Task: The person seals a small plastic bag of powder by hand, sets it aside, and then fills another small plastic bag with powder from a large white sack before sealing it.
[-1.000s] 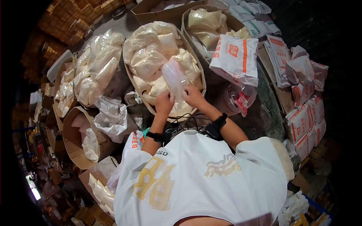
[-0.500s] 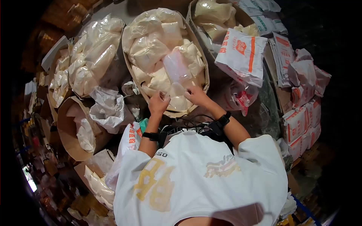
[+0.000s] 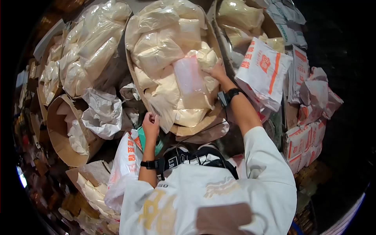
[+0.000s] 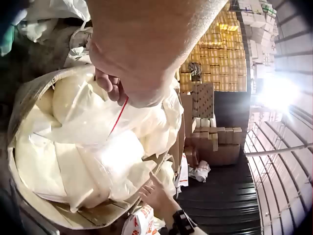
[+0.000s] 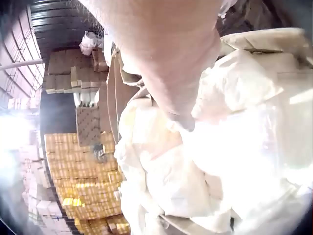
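Note:
A large cardboard box (image 3: 131, 62) in front of me holds several clear bags of cream-coloured powder (image 3: 158, 47). At its near left edge my left hand (image 3: 151, 122) pinches a clear plastic bag (image 3: 163, 111), which stretches toward the powder bags. A thin red line (image 4: 119, 116) runs down from those fingers in the left wrist view. My right hand (image 3: 217, 71) reaches to the box's right side, over a powder bag (image 3: 206, 58); its fingers look extended in the left wrist view. A pinkish clear plastic packet (image 3: 190, 74) lies flat on the powder bags between the hands.
White bags with red print (image 3: 263, 70) lie right of the box, with more stacked bags (image 3: 305, 145) beyond. On the left are another large heap of powder bags (image 3: 94, 47), a crumpled white bag (image 3: 102, 113) and an open carton (image 3: 58, 133).
Both hands were together at the plastic bag's near edge. The right hand has moved forward and right to the powder bags; the left has drawn back toward the body with the clear plastic.

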Demonstrator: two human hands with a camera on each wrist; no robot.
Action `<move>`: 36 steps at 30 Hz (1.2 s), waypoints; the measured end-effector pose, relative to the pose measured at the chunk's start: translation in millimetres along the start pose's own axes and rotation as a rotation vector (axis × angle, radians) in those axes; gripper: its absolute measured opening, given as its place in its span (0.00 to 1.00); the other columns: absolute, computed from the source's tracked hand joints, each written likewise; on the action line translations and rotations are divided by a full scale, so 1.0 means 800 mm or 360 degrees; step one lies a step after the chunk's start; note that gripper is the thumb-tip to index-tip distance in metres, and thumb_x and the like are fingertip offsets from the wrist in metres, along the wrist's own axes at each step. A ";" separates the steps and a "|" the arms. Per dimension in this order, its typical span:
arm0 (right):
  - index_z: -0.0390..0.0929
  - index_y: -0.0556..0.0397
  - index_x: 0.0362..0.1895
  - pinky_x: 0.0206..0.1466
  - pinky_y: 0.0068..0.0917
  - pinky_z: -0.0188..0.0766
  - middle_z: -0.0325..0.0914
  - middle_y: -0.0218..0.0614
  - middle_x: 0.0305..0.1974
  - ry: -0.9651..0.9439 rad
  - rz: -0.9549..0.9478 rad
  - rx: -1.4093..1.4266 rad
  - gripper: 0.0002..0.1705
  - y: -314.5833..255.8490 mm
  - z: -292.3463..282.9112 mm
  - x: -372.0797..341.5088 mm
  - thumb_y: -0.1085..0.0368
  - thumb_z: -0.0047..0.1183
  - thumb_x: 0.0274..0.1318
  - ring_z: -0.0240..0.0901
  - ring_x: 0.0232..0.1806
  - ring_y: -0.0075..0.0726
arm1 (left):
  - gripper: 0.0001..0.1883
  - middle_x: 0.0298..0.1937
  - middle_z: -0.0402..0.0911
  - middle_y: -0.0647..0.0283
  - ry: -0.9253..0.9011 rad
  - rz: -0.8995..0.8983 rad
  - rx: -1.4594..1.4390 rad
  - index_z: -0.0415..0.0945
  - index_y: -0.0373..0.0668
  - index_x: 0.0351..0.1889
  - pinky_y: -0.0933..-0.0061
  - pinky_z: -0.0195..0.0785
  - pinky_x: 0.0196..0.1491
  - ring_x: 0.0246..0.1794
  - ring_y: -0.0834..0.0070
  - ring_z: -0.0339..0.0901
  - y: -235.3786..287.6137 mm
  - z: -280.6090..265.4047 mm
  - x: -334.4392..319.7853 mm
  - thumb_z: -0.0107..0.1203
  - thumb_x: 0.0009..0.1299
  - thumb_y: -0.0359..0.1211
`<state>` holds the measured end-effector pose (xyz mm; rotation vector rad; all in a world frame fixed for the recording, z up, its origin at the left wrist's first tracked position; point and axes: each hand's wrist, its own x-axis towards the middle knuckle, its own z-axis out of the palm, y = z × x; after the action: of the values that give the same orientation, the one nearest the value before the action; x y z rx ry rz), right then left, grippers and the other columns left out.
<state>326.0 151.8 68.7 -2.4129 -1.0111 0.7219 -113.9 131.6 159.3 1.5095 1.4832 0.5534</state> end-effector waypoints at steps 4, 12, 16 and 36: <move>0.36 0.68 0.75 0.78 0.47 0.47 0.46 0.60 0.76 -0.0216 0.0059 -0.0192 0.88 -0.032 0.005 0.042 0.27 0.74 0.21 0.44 0.78 0.59 | 0.05 0.25 0.73 0.69 -0.0068 -0.0062 -0.0106 0.74 0.37 0.35 0.78 0.64 0.31 0.26 0.83 0.68 -0.006 -0.010 0.002 0.58 0.69 0.28; 0.74 0.54 0.62 0.58 0.46 0.72 0.79 0.55 0.50 -0.0245 -0.0229 0.0152 0.49 -0.019 0.021 0.070 0.44 0.72 0.33 0.75 0.56 0.53 | 0.05 0.27 0.73 0.71 -0.0097 -0.0154 -0.0118 0.75 0.37 0.37 0.80 0.64 0.32 0.27 0.85 0.67 -0.002 -0.012 0.012 0.57 0.71 0.29; 0.79 0.55 0.53 0.51 0.26 0.73 0.82 0.32 0.42 -0.0580 0.0034 0.0791 0.26 0.037 -0.016 0.066 0.68 0.58 0.45 0.76 0.45 0.29 | 0.06 0.28 0.75 0.67 -0.0047 -0.0089 -0.0041 0.76 0.37 0.37 0.77 0.65 0.32 0.27 0.82 0.69 -0.004 0.000 0.029 0.57 0.70 0.30; 0.72 0.61 0.60 0.56 0.40 0.80 0.78 0.44 0.55 -0.1201 0.0487 0.2739 0.22 -0.001 0.027 -0.201 0.58 0.50 0.70 0.81 0.50 0.42 | 0.11 0.30 0.79 0.55 -0.0243 0.0184 0.0108 0.80 0.36 0.45 0.69 0.71 0.36 0.29 0.67 0.77 -0.004 0.108 0.033 0.60 0.66 0.29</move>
<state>216.0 36.7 99.8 -0.7191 0.0586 1.6778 -39.9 131.0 107.9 1.6606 1.3152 0.4490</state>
